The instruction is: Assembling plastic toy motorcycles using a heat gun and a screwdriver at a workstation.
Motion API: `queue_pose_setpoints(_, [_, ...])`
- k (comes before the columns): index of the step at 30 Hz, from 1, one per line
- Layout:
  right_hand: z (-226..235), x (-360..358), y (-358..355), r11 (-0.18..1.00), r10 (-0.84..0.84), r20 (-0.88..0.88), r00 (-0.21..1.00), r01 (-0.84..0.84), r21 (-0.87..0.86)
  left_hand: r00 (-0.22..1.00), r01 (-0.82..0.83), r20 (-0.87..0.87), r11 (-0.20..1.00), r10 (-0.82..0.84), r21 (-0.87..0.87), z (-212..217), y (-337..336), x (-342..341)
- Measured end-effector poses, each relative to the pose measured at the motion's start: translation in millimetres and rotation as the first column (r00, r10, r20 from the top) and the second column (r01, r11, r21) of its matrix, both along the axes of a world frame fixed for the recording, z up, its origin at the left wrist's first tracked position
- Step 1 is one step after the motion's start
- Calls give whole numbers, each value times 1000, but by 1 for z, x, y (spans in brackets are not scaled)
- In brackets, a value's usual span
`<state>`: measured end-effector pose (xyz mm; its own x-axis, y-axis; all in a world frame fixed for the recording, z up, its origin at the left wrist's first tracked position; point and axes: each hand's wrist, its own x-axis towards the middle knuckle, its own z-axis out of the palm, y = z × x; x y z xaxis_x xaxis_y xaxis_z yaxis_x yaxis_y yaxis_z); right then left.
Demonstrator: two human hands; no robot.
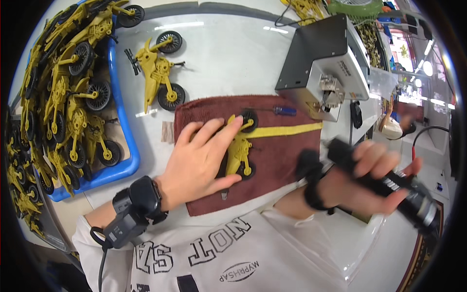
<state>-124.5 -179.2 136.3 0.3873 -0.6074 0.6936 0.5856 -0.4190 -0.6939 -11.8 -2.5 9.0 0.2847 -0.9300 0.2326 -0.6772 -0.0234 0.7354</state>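
Note:
A yellow toy motorcycle (pixel 238 152) with black wheels lies on its side on a maroon cloth (pixel 272 180). My left hand (pixel 197 155) steadies it, fingers at the upper wheel and thumb by the lower one; the palm hides part of the toy. Off to the right, my right hand (pixel 369 177) is wrapped round a black, cylindrical electric screwdriver (pixel 384 185), tilted and blurred by motion, apart from the toy. A small screwdriver with a blue handle (pixel 285 111) rests on the cloth's far part, near a yellow strip (pixel 289 130).
A blue-rimmed tray (pixel 127 163) heaped with yellow toy motorcycles (pixel 61 92) stands at the left. Another toy motorcycle (pixel 156 68) lies on the white table beyond the cloth. A grey and black boxy machine (pixel 321 63) stands back right. Another person (pixel 391 125) is at far right.

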Motion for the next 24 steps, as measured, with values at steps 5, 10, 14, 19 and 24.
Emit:
queue_pose_setpoints(5, [-14,31,-72,809,-577,-49,816,562,-173,999,5,52,999,-3,-37,-1,-4,5])
queue_pose_setpoints(10, [-9,38,-43,906,-415,-287,863,420,-46,999,8,37,1000,-7,-20,2,-2,6])
queue_pose_setpoints(14, [-27,8,5,981,156,-135,979,-138,133,999,9,45,999,-7,-43,-2,-8,6])
queue_pose_setpoints(19, [-38,32,31,983,133,-135,982,-148,-113,974,5,226,1000,-3,-8,3,-2,2])
queue_pose_setpoints(24, [-43,43,22,970,214,-89,973,-200,138,970,7,242,1000,0,-25,2,-4,3])
